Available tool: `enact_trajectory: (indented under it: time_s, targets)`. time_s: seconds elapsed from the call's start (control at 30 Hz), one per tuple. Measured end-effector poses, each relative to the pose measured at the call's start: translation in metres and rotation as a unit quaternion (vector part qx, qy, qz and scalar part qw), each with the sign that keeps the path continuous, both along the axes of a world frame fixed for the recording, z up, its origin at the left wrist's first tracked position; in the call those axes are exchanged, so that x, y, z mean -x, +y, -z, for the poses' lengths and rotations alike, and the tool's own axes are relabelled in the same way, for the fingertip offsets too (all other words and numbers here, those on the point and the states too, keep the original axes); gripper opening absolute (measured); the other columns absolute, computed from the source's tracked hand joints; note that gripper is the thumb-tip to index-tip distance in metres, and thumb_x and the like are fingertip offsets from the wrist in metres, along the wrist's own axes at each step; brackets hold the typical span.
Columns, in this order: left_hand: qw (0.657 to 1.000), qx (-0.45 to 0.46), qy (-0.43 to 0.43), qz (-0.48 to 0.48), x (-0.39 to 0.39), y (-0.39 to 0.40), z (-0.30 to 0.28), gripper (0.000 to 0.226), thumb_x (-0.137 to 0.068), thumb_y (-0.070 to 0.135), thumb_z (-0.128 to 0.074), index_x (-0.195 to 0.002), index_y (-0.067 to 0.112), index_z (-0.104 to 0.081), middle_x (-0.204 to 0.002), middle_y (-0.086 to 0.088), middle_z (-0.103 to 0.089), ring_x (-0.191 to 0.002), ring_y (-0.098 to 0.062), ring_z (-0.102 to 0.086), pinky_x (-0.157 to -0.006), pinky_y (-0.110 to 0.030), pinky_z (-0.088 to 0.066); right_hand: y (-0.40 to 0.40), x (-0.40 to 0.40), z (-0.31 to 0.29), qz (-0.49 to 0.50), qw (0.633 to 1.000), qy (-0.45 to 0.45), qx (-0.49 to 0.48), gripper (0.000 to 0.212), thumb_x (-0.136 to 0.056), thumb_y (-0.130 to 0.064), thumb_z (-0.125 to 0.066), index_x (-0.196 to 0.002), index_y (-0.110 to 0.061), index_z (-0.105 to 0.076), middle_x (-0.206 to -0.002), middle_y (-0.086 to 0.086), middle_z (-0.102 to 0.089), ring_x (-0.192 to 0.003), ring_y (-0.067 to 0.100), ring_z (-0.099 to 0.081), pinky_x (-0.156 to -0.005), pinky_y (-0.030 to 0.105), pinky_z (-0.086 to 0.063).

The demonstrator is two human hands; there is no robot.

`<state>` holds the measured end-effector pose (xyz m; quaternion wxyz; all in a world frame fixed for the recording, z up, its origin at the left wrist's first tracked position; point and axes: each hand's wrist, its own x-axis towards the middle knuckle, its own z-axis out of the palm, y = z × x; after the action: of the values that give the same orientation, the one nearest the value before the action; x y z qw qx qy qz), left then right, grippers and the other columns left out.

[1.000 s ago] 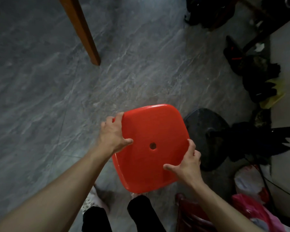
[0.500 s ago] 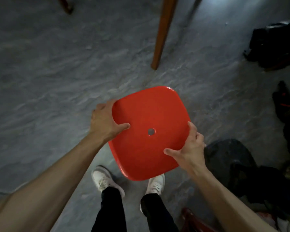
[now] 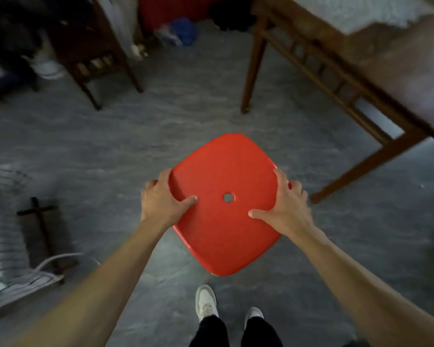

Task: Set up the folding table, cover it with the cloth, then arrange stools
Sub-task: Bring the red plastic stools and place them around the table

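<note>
Grey marbled stone floor (image 3: 125,146), dim room, frame a bit blurred. Far left edge: striped cloth (image 3: 3,251) over something, with a small dark wooden cross-shaped stand (image 3: 42,221) on the floor just beside it. Upper left: dark wooden chair (image 3: 95,58), clutter behind it too dark to tell. Centre of frame: red stool (image 3: 223,221), only its square seat visible from above, rounded corners, small round hole in the middle; legs hidden, cannot tell whether it touches the floor. Left hand (image 3: 161,201) grips the seat's left edge, thumb lying on top pointing toward the hole, fingers curled over the rim. Right hand (image 3: 286,206) grips the right edge the same way, thumb flat on top, fingers wrapped round the rim. Below the stool, two white shoes (image 3: 206,304) and black trouser legs. Upper right: wooden table (image 3: 336,71), legs on the floor, with a white cloth (image 3: 361,11) on top, well apart from the stool.
</note>
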<state>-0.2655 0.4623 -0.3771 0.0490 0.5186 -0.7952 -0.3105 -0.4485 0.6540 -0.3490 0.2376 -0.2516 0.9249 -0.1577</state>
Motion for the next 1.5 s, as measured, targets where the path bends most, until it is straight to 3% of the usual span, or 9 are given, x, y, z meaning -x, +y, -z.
enact_trajectory:
  time_s: [0.23,0.43,0.6,0.77,1.1,1.3,1.5]
  targets:
    - [0.991,0.047,-0.001,-0.124,-0.076,-0.101,-0.062,0.093,-0.057,0.066,-0.078,-0.134,0.027,-0.044,-0.118,-0.013,-0.060,-0.112,-0.034,-0.053,-0.096,-0.042,-0.045,-0.158,-0.017,-0.064,-0.160,0.986,0.036,0.028,0.122,-0.051,-0.060,-0.087,-0.144,-0.039,-0.010,-0.136,0.015,-0.034,-0.125,0.040,-0.037,-0.095,0.062,-0.044]
    - [0.972,0.079,-0.018,-0.220,-0.095,-0.163,-0.097,0.092,-0.061,0.064,-0.078,-0.135,0.023,-0.044,-0.120,-0.012,-0.061,-0.117,-0.033,-0.052,-0.098,-0.044,-0.043,-0.278,-0.016,-0.078,-0.259,0.964,0.018,0.053,0.123,-0.051,-0.059,-0.088,-0.145,-0.039,-0.011,-0.140,0.014,-0.033,-0.128,0.038,-0.036,-0.096,0.059,-0.044]
    - [0.955,0.091,-0.025,-0.283,-0.108,-0.215,-0.115,0.098,-0.053,0.075,-0.071,-0.134,0.027,-0.044,-0.120,-0.010,-0.062,-0.114,-0.032,-0.055,-0.099,-0.047,-0.046,-0.364,-0.013,-0.091,-0.332,0.941,0.010,0.070,0.126,-0.050,-0.062,-0.086,-0.147,-0.036,-0.011,-0.142,0.017,-0.035,-0.131,0.038,-0.036,-0.101,0.052,-0.042]
    - [0.935,0.080,-0.011,-0.345,-0.130,-0.253,-0.115,0.097,-0.054,0.072,-0.071,-0.136,0.031,-0.040,-0.122,-0.011,-0.058,-0.114,-0.032,-0.053,-0.099,-0.048,-0.045,-0.440,-0.034,-0.094,-0.392,0.918,0.010,0.067,0.129,-0.046,-0.066,-0.084,-0.147,-0.037,-0.010,-0.141,0.017,-0.036,-0.131,0.039,-0.036,-0.105,0.052,-0.040]
    - [0.900,0.003,-0.002,-0.437,-0.223,-0.332,-0.056,0.102,-0.052,0.079,-0.065,-0.137,0.032,-0.036,-0.122,-0.004,-0.055,-0.115,-0.026,-0.048,-0.097,-0.043,-0.043,-0.580,-0.134,-0.052,-0.482,0.876,0.028,0.009,0.131,-0.044,-0.065,-0.086,-0.149,-0.033,-0.014,-0.139,0.019,-0.040,-0.128,0.038,-0.040,-0.105,0.048,-0.039]
    - [0.874,-0.055,-0.007,-0.483,-0.282,-0.369,0.012,0.101,-0.059,0.074,-0.070,-0.142,0.033,-0.030,-0.125,-0.006,-0.048,-0.119,-0.029,-0.044,-0.098,-0.045,-0.041,-0.640,-0.204,0.016,-0.521,0.853,0.000,-0.025,0.131,-0.046,-0.057,-0.090,-0.151,-0.029,-0.016,-0.136,0.020,-0.045,-0.127,0.036,-0.043,-0.104,0.044,-0.040]
    - [0.853,-0.108,-0.023,-0.511,-0.318,-0.394,0.086,0.107,-0.061,0.062,-0.078,-0.147,0.031,-0.023,-0.134,-0.011,-0.040,-0.125,-0.033,-0.036,-0.102,-0.047,-0.039,-0.672,-0.248,0.114,-0.523,0.850,-0.035,-0.055,0.133,-0.035,-0.067,-0.083,-0.145,-0.038,-0.016,-0.134,0.016,-0.047,-0.122,0.034,-0.048,-0.100,0.047,-0.045]
